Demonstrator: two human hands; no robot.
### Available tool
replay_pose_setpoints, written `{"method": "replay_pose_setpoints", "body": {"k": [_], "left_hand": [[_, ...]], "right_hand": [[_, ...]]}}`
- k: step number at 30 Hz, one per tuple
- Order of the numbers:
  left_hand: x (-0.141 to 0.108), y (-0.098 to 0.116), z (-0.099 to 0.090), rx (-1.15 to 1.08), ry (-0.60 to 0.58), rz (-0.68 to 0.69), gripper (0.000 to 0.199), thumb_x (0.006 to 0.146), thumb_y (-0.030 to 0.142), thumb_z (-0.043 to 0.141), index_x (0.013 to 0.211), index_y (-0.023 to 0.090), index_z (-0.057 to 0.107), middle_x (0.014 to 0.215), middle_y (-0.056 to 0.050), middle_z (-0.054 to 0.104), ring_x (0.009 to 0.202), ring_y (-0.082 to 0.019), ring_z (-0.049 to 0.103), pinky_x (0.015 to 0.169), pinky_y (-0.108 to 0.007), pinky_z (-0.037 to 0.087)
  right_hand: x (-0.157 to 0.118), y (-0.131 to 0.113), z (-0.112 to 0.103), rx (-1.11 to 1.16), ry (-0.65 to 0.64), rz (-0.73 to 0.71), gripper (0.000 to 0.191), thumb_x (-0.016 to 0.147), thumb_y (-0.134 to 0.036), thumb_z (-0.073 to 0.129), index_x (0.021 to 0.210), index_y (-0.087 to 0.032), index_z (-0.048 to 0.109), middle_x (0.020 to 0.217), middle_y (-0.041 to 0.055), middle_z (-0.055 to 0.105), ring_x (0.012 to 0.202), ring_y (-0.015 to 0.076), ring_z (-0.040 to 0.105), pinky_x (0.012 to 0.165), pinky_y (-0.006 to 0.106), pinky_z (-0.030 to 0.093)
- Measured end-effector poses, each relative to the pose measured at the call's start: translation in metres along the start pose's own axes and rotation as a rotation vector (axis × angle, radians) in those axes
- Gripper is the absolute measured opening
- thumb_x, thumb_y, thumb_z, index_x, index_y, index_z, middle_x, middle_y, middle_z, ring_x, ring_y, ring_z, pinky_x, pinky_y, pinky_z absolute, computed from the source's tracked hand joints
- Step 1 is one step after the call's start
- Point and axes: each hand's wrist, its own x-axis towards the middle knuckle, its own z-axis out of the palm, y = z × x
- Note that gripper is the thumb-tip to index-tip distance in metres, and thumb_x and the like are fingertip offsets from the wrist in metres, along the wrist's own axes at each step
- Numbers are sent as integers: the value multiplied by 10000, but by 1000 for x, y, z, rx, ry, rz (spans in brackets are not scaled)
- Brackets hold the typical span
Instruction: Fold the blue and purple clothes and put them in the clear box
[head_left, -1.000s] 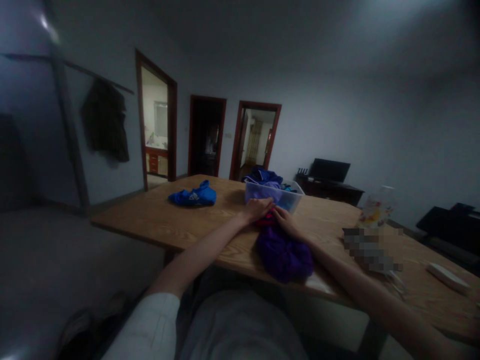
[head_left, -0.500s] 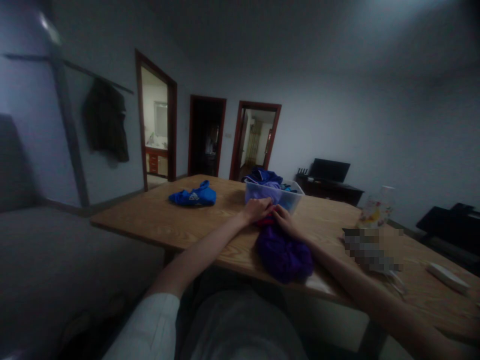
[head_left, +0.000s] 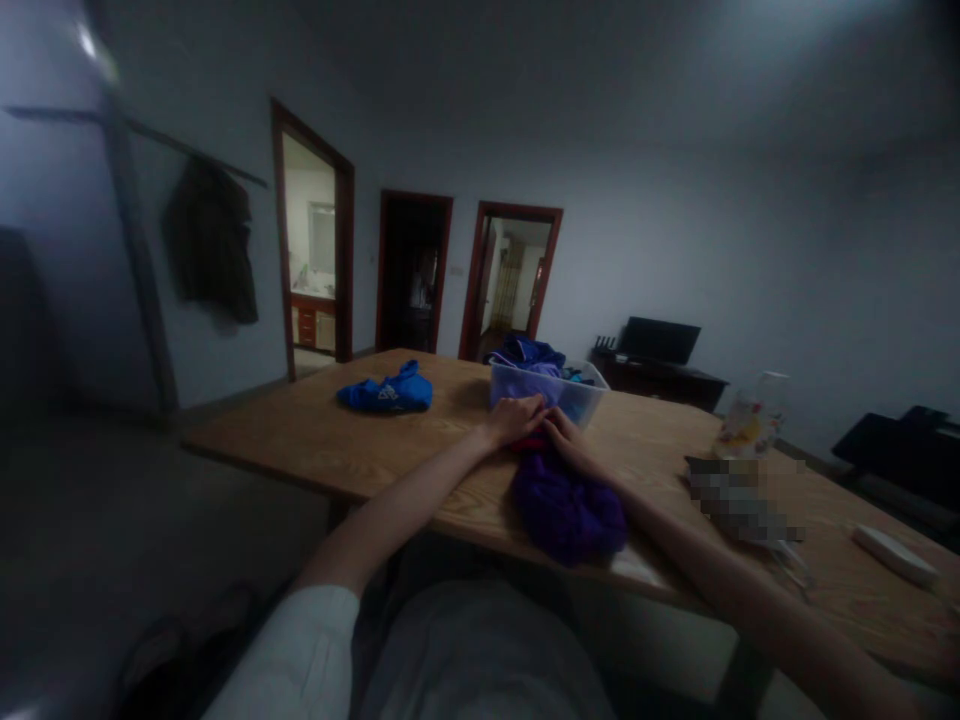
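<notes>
A purple cloth item (head_left: 566,508) lies bunched at the table's front edge, with a red part (head_left: 531,440) at its far end. Both of my hands are closed on that red part, their fingertips meeting: my left hand (head_left: 516,420) comes from the left and my right hand (head_left: 566,438) from the right. Just beyond them stands a clear plastic bin (head_left: 592,398), heaped with blue and purple cloth (head_left: 527,353). Farther left on the table, a blue cloth item (head_left: 390,390) with a white mark lies crumpled.
The wooden table (head_left: 300,430) also carries, on the right, a clear patterned jug (head_left: 752,420) with a white lid, a partly blurred grey item (head_left: 739,505) and a white oblong object (head_left: 895,556). A television (head_left: 660,341) stands beyond the table.
</notes>
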Motion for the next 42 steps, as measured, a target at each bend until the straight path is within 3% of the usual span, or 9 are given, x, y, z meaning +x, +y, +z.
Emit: {"method": "replay_pose_setpoints", "body": {"k": [9,17,42], "left_hand": [[-3,4,-3,-20,3,0,292,1041,402,476,1219,185,555,1020,-99,724,955,-247,725,791,-297,529],[-1,2,-4,-11,-16,-2,325,1071,412,377,1139,193,608,1085,-106,720,985,-237,713,813,-298,526],[-1,-1,0,18,-25,36,395,1066,458,358,1130,180,632,1028,-118,729,928,-250,720,789,-311,538]], "right_hand": [[5,11,0,11,45,57,308,965,-517,476,944,-241,611,958,21,672,904,229,603,898,365,489],[2,7,1,6,40,23,324,985,-542,469,1024,-250,603,1003,23,668,919,223,610,897,367,498],[2,7,2,-10,-7,-8,300,966,-504,495,1037,-236,612,1056,50,688,924,240,626,902,385,505]]}}
